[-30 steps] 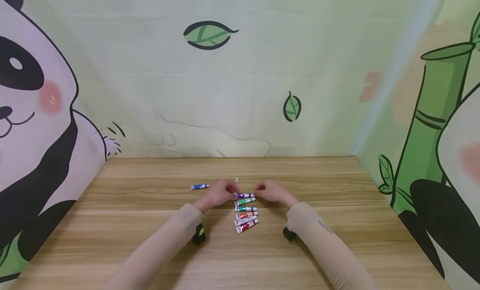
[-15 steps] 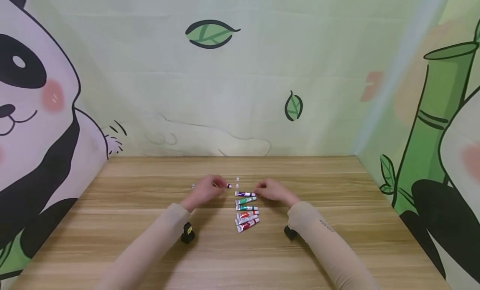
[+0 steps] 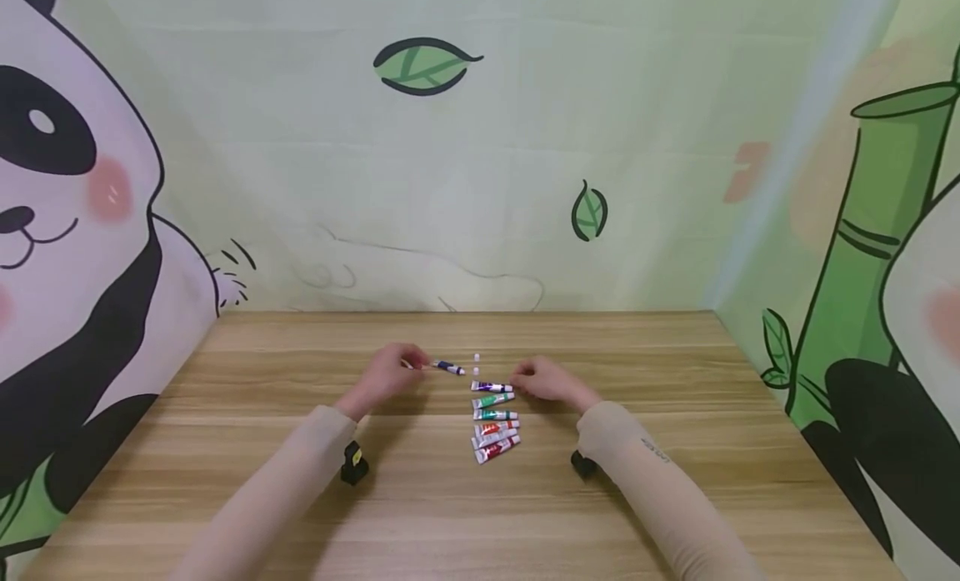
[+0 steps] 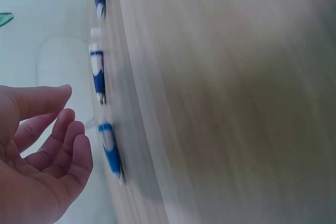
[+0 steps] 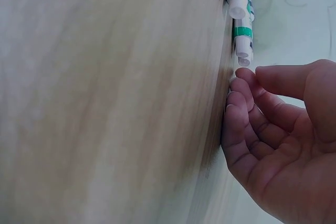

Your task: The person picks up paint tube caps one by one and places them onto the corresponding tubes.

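Observation:
My left hand hovers at the back left of the table, thumb and fingers loosely bent with nothing between them. Just right of it lies a dark blue paint tube. In the left wrist view a brighter blue paint tube lies beside the fingers; the hand mostly covers it from above. My right hand rests on the table by the capped end of a purple paint tube. Seen from the right wrist, its thumb and index fingertips are close together near a white cap, holding nothing.
Below the purple tube, several paint tubes form a column: light green, dark green, orange, a pale one, and red. Two small white pieces lie behind them. A panda-printed backdrop surrounds the wooden table.
My left hand has drawn away leftward from the purple tube, past the dark blue tube, which now shows uncovered. The blue tube at left has become mostly hidden. The right hand stays put.

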`<act>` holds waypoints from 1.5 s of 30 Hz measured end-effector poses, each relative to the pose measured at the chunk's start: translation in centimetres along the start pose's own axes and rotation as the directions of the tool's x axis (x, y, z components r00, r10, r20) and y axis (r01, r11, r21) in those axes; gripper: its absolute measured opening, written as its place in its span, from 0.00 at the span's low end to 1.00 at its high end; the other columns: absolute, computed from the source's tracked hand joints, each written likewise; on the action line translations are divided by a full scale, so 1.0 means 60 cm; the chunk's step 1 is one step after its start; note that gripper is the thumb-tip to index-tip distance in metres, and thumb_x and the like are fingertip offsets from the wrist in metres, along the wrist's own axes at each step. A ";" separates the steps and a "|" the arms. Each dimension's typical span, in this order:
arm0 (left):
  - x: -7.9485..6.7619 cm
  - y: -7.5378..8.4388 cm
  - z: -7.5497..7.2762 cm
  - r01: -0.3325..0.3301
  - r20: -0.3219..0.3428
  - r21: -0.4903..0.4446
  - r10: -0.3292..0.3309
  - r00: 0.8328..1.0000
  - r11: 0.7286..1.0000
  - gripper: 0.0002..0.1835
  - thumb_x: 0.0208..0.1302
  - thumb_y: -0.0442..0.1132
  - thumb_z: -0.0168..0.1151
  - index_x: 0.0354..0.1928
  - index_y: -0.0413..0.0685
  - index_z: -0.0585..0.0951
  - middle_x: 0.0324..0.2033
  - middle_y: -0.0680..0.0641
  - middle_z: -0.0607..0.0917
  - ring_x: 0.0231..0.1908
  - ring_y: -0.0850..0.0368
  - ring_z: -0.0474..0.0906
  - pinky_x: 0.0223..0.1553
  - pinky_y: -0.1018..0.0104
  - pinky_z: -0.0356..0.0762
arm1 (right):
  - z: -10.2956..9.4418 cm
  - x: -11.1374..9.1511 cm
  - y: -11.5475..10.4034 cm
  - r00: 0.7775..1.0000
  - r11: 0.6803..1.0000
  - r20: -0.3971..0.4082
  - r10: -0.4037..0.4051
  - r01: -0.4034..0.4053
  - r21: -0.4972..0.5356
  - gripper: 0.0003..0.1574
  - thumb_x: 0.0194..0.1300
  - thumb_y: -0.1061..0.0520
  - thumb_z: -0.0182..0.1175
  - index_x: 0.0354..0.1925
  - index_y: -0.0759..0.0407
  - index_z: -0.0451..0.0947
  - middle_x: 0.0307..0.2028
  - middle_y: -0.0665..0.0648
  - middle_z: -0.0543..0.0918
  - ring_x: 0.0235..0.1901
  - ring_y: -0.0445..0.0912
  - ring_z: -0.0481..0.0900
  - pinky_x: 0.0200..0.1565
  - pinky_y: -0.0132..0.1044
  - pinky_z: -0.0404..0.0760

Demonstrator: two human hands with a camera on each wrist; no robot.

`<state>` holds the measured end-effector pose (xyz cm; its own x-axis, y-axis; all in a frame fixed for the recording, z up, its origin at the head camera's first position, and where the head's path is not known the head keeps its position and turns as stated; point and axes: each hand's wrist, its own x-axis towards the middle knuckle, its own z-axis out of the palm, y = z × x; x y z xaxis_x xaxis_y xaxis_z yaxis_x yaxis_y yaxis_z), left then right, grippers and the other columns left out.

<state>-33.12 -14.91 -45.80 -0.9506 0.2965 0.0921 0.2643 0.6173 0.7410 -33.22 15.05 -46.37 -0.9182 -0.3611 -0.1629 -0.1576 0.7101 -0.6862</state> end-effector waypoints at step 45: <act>0.002 -0.060 -0.031 0.047 0.022 0.196 -0.052 0.998 0.979 0.13 0.60 0.28 0.67 0.48 0.37 0.82 0.41 0.39 0.83 0.41 0.46 0.77 0.46 0.50 0.75 | -0.026 0.016 -0.030 0.998 0.998 -0.033 -0.050 0.048 -0.045 0.15 0.75 0.54 0.56 0.51 0.63 0.81 0.38 0.57 0.83 0.37 0.48 0.80 0.41 0.42 0.81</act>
<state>-34.48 -18.43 -47.23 -0.9593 0.2796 0.0392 0.2464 0.7615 0.5995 -34.38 14.34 -44.20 -0.9206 -0.3760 -0.1053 -0.2177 0.7183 -0.6608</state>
